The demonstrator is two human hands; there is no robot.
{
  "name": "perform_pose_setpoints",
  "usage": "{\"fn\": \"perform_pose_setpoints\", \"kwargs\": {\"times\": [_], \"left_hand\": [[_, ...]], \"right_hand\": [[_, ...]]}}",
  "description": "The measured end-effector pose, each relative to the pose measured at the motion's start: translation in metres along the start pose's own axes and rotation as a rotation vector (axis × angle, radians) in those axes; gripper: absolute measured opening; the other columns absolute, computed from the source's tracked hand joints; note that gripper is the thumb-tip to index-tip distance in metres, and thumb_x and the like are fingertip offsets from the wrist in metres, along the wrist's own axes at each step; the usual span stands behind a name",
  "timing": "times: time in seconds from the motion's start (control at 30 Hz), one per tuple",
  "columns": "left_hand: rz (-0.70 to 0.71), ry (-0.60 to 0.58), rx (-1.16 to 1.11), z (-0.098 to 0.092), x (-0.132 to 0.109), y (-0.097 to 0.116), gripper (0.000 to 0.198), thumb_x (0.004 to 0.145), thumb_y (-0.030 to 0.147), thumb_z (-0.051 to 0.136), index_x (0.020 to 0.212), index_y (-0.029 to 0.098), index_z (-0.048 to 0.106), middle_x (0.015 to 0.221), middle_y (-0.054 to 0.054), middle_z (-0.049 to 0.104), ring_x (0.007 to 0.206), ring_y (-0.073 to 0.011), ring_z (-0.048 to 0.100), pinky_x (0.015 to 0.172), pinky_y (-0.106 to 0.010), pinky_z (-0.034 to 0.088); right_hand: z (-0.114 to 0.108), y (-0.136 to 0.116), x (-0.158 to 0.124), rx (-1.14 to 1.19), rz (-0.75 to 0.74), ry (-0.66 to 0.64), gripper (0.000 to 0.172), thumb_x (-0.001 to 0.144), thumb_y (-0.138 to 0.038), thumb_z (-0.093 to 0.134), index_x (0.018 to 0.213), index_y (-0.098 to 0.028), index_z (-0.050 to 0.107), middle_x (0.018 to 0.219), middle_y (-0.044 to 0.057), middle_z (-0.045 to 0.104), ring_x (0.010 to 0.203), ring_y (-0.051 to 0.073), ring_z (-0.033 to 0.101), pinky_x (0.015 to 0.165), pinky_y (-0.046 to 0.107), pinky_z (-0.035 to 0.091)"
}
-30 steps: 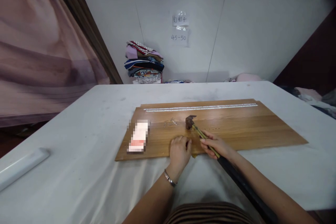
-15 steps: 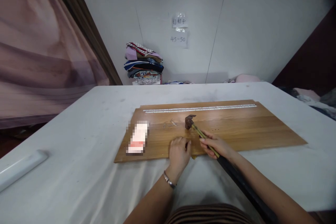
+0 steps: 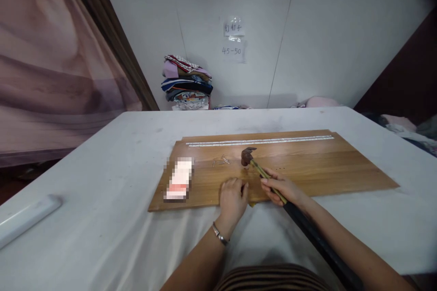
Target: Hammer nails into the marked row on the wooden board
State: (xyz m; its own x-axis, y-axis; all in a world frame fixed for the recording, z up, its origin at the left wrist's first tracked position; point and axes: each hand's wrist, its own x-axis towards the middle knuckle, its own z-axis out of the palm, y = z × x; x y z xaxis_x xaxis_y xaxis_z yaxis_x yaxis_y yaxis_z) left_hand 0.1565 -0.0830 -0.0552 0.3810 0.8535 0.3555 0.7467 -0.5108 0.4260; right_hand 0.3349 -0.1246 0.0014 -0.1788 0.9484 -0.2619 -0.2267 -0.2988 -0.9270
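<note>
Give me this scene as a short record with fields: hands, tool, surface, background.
Right hand: shut on the hammer handle, head over the wooden board
Left hand: curled, resting on the board's near edge
Nails: loose nails on the board, left of the hammer head
Board: on the white table, pale strip along far edge
Background: folded clothes against the wall

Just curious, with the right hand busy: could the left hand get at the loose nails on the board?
Probably yes. The left hand rests on the board just short of the nails, with only bare wood between.
</note>
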Motion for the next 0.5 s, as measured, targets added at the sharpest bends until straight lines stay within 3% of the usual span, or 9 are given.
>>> {"fn": "perform_pose_setpoints", "kwargs": {"times": [0.5], "left_hand": [[-0.001, -0.003, -0.003, 0.0, 0.0003, 0.0, 0.018, 0.089, 0.023, 0.055, 0.073, 0.018, 0.06, 0.075, -0.004, 0.064, 0.075, -0.0183, 0.057, 0.069, -0.031, 0.035]], "right_hand": [[0.0, 0.0025, -0.0008, -0.006, 0.034, 0.01, 0.067, 0.078, -0.04, 0.07, 0.136, -0.022, 0.043, 0.06, -0.009, 0.051, 0.032, 0.003, 0.036, 0.028, 0.014, 0.029]]}}
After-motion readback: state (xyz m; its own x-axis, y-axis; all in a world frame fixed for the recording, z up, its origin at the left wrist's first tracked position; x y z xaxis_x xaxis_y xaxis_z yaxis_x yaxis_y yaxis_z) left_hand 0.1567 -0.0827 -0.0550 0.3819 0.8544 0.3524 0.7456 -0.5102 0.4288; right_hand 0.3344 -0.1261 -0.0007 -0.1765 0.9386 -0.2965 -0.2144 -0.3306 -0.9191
